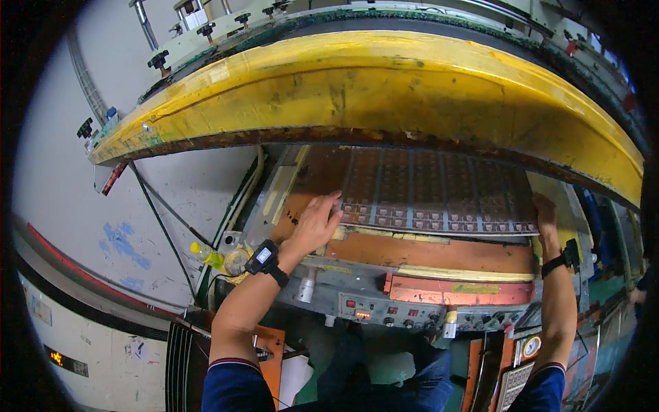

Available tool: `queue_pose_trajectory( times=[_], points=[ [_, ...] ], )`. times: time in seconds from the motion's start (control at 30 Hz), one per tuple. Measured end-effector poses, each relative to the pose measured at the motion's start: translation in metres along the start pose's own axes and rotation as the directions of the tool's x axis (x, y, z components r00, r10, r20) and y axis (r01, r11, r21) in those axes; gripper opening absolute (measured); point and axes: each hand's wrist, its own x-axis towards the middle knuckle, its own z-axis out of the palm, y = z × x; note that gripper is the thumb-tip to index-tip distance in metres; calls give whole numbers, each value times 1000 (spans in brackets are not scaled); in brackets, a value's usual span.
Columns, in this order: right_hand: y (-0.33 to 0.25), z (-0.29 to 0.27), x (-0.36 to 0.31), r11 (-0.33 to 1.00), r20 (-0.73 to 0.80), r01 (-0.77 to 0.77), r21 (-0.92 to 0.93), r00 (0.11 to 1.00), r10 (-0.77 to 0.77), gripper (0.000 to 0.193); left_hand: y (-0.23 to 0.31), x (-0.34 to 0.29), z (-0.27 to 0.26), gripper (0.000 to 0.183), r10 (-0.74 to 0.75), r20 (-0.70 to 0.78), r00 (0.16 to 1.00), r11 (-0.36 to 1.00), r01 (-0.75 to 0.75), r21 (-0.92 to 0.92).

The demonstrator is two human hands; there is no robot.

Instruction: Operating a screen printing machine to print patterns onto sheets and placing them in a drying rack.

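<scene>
A dark panel with rows of small square patterns and pale stripes lies over the orange-brown bed of a printing machine. At its left edge is my left hand, fingers bent against the side and thumb near the front corner. My right hand grips the opposite edge close to the right front corner; some of its fingers are hidden. The panel's far part disappears under the raised, yellow-covered frame.
Along the machine's front runs a control panel with knobs and a lit display, below a red bar. A yellow-capped bottle stands left of the bed. Clamp knobs line the upper frame. A patterned board sits low at right.
</scene>
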Motion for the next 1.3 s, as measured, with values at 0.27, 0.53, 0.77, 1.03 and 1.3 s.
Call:
queue_pose_trajectory(
  times=[0.27, 0.53, 0.77, 1.03, 1.3],
  points=[
    [72, -38, 8, 826, 134, 272, -494, 962, -236, 33, 11, 6, 6, 42, 52, 19, 998, 999, -52, 5],
    [-103, 25, -111, 906, 63, 136, -401, 991, -121, 30, -3, -18, -4, 38, -78, -52, 996, 997, 79, 23],
    [-73, 0, -343, 866, 309, 162, -473, 951, -9, 26, 90, -103, -42, 36, -117, 101, 988, 883, 150, -446],
    [54, -114, -507, 580, 29, -239, -779, 910, 414, 28, 149, -182, -9, 27, -103, 467, 878, 829, 335, -447],
    [130, -191, -527, 191, -163, -333, -923, 789, 592, 46, 199, -183, 15, 27, -35, 625, 780, 847, 355, -395]
  ],
)
